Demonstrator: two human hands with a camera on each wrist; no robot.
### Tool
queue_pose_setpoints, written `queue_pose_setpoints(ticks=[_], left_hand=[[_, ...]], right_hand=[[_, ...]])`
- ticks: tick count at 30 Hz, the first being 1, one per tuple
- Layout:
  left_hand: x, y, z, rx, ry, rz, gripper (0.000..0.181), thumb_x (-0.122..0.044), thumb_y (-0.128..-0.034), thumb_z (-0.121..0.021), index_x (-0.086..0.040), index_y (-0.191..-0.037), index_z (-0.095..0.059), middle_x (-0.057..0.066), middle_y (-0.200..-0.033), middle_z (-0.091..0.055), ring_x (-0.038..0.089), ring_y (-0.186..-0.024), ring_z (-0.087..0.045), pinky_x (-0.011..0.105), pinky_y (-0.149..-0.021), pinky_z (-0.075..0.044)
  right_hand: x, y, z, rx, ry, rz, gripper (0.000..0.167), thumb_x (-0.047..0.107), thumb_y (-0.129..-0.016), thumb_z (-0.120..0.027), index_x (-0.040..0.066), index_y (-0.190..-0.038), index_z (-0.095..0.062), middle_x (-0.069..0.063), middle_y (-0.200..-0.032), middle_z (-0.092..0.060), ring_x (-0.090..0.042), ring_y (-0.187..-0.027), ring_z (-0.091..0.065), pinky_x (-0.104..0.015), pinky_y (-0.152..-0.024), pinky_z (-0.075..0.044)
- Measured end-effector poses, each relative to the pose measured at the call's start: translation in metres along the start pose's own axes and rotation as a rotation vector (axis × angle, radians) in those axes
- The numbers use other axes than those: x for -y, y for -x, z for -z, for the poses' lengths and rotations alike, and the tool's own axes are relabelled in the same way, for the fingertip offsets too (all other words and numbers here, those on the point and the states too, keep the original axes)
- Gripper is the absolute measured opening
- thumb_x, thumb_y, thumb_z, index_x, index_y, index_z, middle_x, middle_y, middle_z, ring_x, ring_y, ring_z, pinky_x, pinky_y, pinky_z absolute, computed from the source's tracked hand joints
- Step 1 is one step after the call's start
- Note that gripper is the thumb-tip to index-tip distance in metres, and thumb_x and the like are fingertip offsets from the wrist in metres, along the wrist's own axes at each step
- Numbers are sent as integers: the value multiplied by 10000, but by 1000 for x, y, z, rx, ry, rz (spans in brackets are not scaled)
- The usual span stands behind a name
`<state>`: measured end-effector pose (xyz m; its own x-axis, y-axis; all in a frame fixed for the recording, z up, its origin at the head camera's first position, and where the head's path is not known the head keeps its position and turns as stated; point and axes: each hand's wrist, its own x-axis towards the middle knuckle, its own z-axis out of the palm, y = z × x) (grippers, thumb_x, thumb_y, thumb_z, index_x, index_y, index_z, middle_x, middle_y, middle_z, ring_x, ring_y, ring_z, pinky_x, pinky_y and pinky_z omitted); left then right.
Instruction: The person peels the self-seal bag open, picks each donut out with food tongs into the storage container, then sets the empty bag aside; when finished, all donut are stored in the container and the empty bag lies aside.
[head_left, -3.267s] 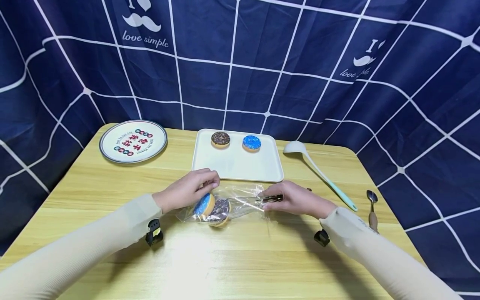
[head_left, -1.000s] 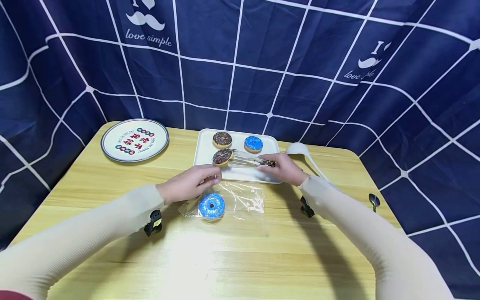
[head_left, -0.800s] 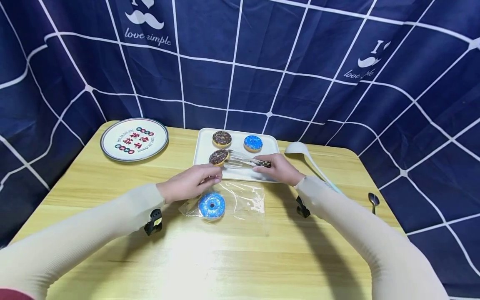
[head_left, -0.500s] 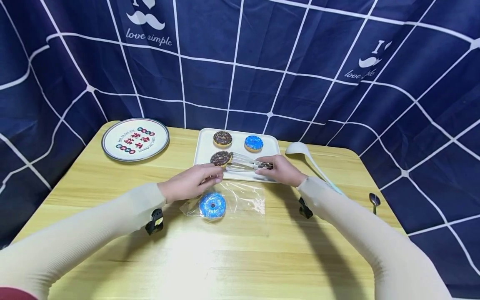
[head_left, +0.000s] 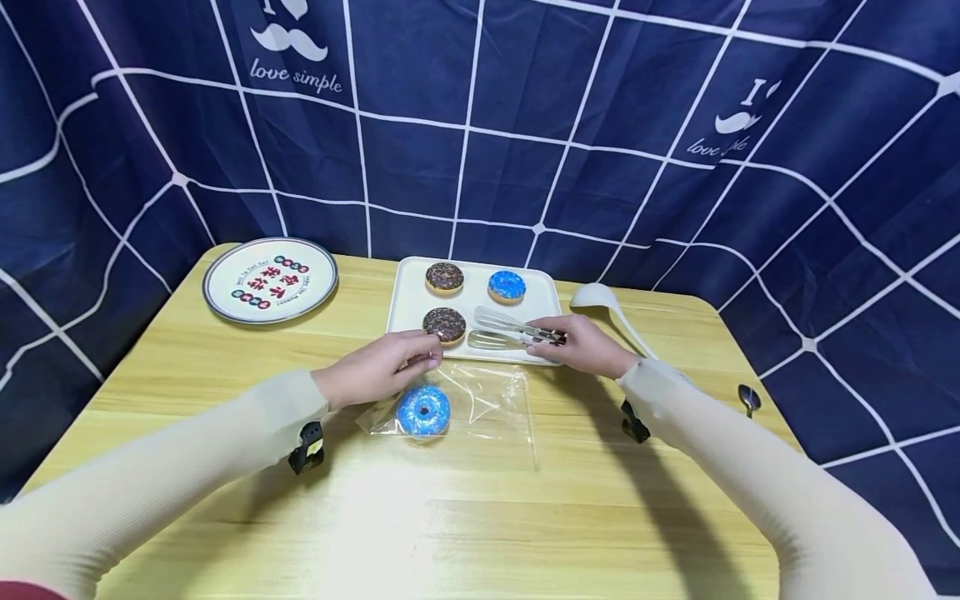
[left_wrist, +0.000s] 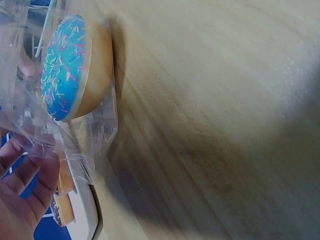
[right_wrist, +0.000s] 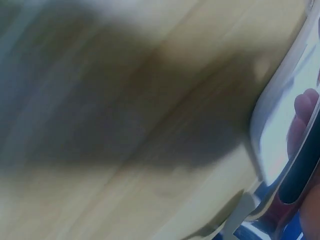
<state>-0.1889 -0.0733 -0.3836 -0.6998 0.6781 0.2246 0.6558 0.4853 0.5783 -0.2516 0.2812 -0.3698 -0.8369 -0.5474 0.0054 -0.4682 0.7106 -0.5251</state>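
My right hand grips metal food tongs by their dark-patterned handle, the blades spread over the white tray. Just left of the blades, a chocolate-iced donut lies flat on the tray, apart from them. A second chocolate donut and a blue-iced donut sit along the tray's back. The fingers of my left hand pinch the edge of a clear plastic bag in front of the tray. Inside it lies another blue donut, with colored sprinkles.
A round plate with printed lettering stands at the back left. Right of the tray lies a white ladle, its handle partly behind my right arm. A small spoon is near the right edge, partly covered by the sleeve. A navy curtain backs the table.
The tongs carried a chocolate donut from the bag to the tray and let it go; their blades have spread and drawn back right. My left hand has stayed at the bag.
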Motion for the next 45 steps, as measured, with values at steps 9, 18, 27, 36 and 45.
queue_pose_setpoints(ticks=[9, 18, 27, 36, 45], left_hand=[[3, 3, 0, -27, -19, 4, 121, -159, -1081, -569, -98, -1092, -672, 41, -1030, -697, 108, -893, -600, 319, -829, -563], [7, 2, -1, -49, -11, -18, 129, -155, -1079, -568, -86, -1111, -673, 44, -1030, -699, 113, -908, -618, 341, -859, -575], [7, 3, -1, -69, 7, -23, 98, -132, -1071, -578, -90, -1075, -667, 27, -990, -675, 103, -888, -599, 339, -855, -570], [6, 4, -4, -66, 15, -30, 109, -136, -1072, -577, -74, -1075, -667, 50, -993, -683, 105, -888, -590, 338, -851, -569], [6, 6, -4, -70, 5, -26, 107, -138, -1075, -574, -80, -1058, -661, 24, -966, -665, 98, -867, -579, 326, -838, -564]], right_hand=[[-13, 39, 18, -35, -43, -47, 398, 199, -961, -774, 48, -1324, -709, -113, -1090, -782, -8, -673, -554, -192, -659, -487], [-14, 92, 27, -7, -125, -141, 444, 222, -957, -779, 22, -1344, -690, -125, -1113, -801, -30, -771, -689, -158, -721, -522], [-8, 113, 11, 25, -113, -34, 358, 169, -952, -779, 12, -1271, -732, -134, -1155, -793, 40, -944, -688, -182, -785, -578], [13, 97, -10, 106, -79, 44, 450, 275, -985, -744, 57, -1372, -671, -79, -1237, -771, -136, -1084, -737, -246, -836, -595], [33, 67, -29, 141, -7, 140, 473, 332, -956, -774, 122, -1370, -681, -24, -1260, -748, -129, -1045, -706, -283, -873, -591]])
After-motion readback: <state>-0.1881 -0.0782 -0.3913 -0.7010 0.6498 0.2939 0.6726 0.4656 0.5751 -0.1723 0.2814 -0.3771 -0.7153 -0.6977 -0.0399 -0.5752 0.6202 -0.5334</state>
